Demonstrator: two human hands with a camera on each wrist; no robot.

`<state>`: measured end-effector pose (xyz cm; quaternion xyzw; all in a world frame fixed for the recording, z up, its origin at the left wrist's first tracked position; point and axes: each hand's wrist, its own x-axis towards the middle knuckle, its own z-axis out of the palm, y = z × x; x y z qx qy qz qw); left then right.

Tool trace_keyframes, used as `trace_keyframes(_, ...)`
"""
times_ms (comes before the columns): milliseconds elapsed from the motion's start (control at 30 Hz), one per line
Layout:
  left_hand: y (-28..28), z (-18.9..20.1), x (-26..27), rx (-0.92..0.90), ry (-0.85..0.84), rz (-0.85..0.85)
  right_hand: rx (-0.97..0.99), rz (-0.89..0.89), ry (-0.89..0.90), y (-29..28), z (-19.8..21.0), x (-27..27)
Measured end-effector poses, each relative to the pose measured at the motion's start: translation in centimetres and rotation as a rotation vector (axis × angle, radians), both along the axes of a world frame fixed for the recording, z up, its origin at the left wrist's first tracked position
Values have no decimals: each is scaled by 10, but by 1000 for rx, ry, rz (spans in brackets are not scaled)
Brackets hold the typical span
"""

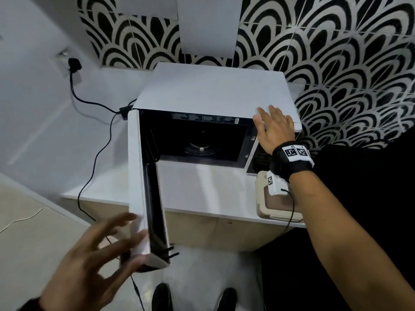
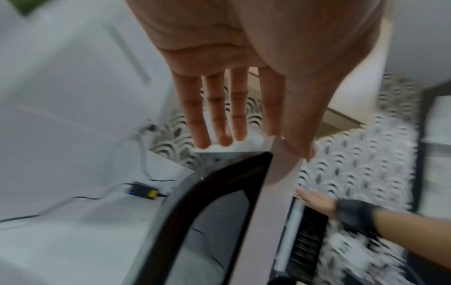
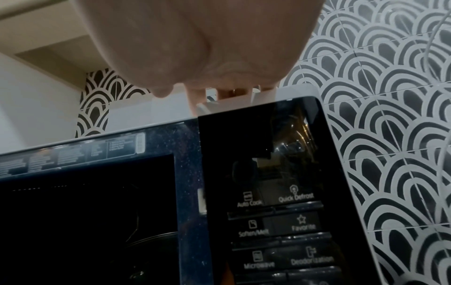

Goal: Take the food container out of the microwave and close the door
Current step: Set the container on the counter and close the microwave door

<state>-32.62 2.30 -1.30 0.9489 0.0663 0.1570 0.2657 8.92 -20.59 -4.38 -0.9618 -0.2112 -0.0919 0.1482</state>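
Food container (image 1: pixel 278 207) half under the right forearm; left hand (image 1: pixel 89 261) motion-blurred.

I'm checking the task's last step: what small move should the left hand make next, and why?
Probably push the door shut with the left hand. The food container already sits on the counter, the door stands wide open, the open palm is at its outer edge, and the right hand rests on the microwave.

Left hand (image 1: pixel 89 254) fingers (image 2: pixel 217 115) spread, apparently untouching, right hand (image 1: pixel 272 129) flat, arm outstretched
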Motion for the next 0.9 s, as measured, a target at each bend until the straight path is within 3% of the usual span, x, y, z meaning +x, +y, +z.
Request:
trace_keyframes(67,-16,-8,30,82,-68,-187,-5,2,13,0,1,0)
trace_keyframes(133,-27,-25,59,144,-27,-339,-6,6,22,0,1,-1)
trace_keyframes(333,-54,-41,161,413,116,-450,15,23,94,-6,4,1)
trace_keyframes(667,-72,-27,286,668,263,-362,14,74,105,-15,3,3)
trace_keyframes(900,-68,-37,309,699,224,-345,-25,80,13,-14,-3,-1)
